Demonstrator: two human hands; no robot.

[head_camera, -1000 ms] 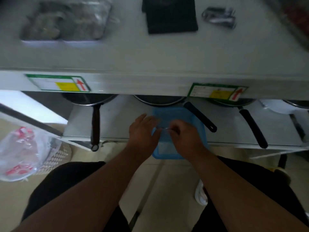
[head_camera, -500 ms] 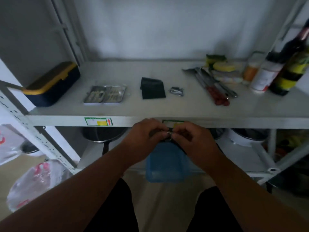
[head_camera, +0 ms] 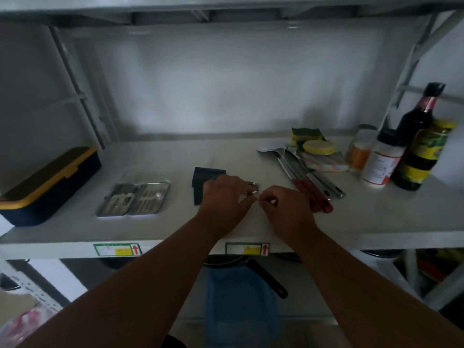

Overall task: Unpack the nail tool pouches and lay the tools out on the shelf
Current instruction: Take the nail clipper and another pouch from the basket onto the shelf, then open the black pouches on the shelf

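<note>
You are pinching a small shiny nail tool (head_camera: 253,191) between your curled left hand (head_camera: 226,199) and right hand (head_camera: 283,209), just above the shelf (head_camera: 175,229) beside the dark pouch (head_camera: 203,182); it is looking light, stiff and slippery, so hold its middle.

On the shelf (head_camera: 351,222) we see a toolbox (head_camera: 47,187) at the left edge, an open metal case (head_camera: 133,199), a black pouch (head_camera: 203,179), ladles (head_camera: 301,172) and bottles (head_camera: 414,146) at the right edge.
</note>
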